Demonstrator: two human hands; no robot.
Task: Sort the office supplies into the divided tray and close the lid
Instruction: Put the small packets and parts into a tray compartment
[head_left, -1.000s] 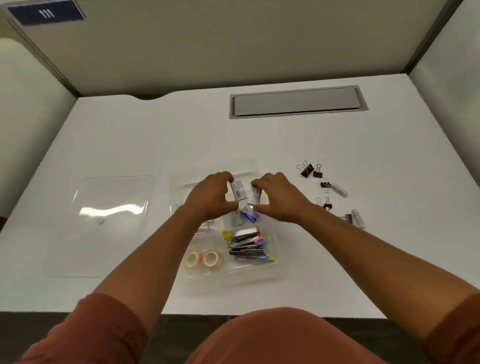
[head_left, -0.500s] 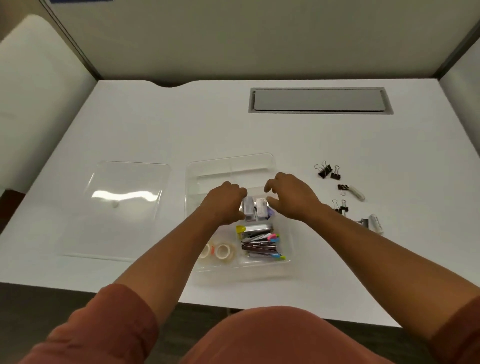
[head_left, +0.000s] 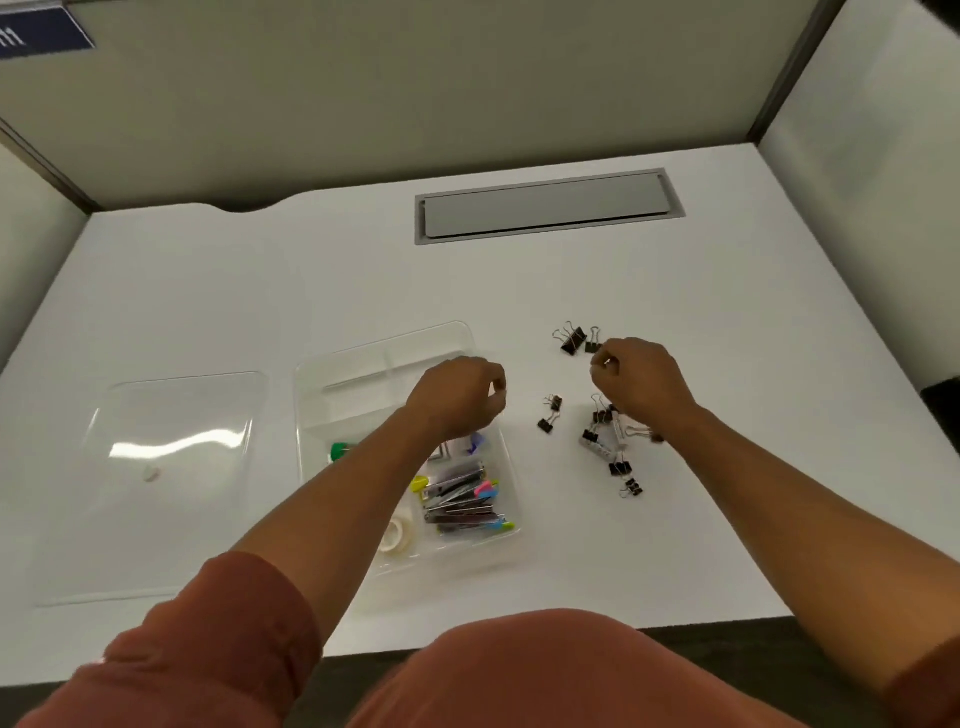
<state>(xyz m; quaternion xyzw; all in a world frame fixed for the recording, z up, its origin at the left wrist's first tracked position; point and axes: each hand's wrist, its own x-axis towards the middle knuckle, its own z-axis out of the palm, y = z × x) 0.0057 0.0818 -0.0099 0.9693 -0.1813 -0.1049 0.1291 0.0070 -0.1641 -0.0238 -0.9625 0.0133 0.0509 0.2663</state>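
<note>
The clear divided tray (head_left: 384, 358) lies in the middle of the white desk. It holds pens and highlighters (head_left: 462, 501), tape rolls (head_left: 397, 530), a green item (head_left: 340, 451) and small boxes (head_left: 460, 446). My left hand (head_left: 457, 400) hovers over the tray's right side with fingers curled in and nothing visible in them. My right hand (head_left: 641, 382) is over the loose black binder clips (head_left: 602, 415) right of the tray, fingers loosely apart beside two clips (head_left: 571, 340). Two more clips (head_left: 549, 413) lie between my hands. A small clear case (head_left: 597, 444) lies among the clips.
The clear lid (head_left: 176, 467) lies flat to the left of the tray. A grey cable hatch (head_left: 545, 205) is set into the desk at the back. Partition walls close in the back and both sides. The desk's front edge is close to my body.
Both hands have let go of the small boxes, which now lie in the tray. My right hand moved right to the binder clips; my left hand lifted slightly.
</note>
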